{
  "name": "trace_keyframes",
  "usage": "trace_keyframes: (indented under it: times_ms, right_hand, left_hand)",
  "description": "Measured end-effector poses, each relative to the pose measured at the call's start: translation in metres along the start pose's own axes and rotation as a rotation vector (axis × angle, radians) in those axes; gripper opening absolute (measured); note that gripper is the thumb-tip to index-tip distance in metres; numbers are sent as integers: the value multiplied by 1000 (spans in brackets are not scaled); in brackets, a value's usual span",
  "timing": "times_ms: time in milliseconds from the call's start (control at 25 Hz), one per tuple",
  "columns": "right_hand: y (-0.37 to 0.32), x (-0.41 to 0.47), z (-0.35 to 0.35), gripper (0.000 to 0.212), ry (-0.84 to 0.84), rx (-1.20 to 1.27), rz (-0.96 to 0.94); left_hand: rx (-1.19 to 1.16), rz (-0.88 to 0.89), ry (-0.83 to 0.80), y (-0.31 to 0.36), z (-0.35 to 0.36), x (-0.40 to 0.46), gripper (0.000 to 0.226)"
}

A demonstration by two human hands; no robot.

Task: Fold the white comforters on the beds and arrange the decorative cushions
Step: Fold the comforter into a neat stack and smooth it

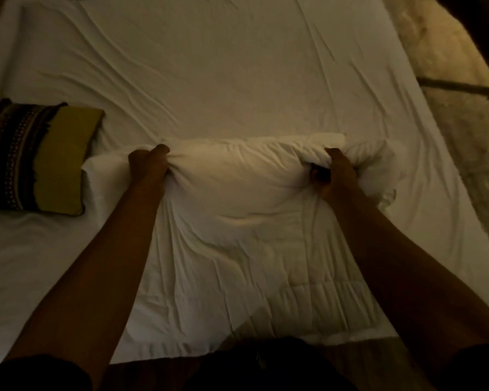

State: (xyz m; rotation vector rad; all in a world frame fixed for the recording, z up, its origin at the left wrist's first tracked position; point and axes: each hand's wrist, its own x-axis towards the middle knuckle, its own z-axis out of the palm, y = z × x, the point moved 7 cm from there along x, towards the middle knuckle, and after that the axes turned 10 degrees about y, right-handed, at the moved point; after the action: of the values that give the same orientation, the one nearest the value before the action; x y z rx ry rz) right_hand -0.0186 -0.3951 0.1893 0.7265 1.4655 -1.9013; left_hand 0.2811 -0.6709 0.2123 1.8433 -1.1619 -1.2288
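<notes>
The comforter (237, 235) lies bunched on the bed (209, 66), at the middle of its near edge, with its far fold rolled up into a thick ridge. The left hand (148, 165) has its grip closed on the left end of that ridge; the right hand (336, 173) has its grip closed on the right end, fingers dug into the padding. Both arms reach straight out from the near edge.

The step looks to be carrying this fold over. To do it well, both hands should keep level and move together, so the ridge stays square to the bed's near edge, and the layers should be pulled taut before they are laid down, or the quilted bulk will bunch, as it does now below the right wrist.

A striped cushion (34, 156) with an olive band lies at the left edge, just beside the comforter's left corner; it could be caught if the fold swings left. The sheet beyond is wrinkled but bare. Pale flooring (463, 131) shows past the right edge.
</notes>
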Motion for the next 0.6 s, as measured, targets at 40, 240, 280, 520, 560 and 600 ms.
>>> trace_keyframes:
  times_ms: [40,240,280,520,560,600]
  right_hand:
    - [-6,13,14,3,16,-34,-10]
    - [-17,102,76,14,-6,-106,-84]
    - [-13,118,91,24,-79,-239,-140]
    - [16,158,76,58,-120,-1807,-1174]
    - [13,161,67,60,-70,-1869,-1241]
    - [10,171,60,61,-12,-1904,-1262]
  left_hand:
    - [2,6,0,13,12,10,26]
    - [127,99,-18,42,89,86,36]
    - [205,95,-62,30,109,95,48]
    - [1192,552,-179,-95,141,87,76]
    - [1226,563,-141,-99,136,95,78]
    - [1265,579,-116,-102,132,104,80]
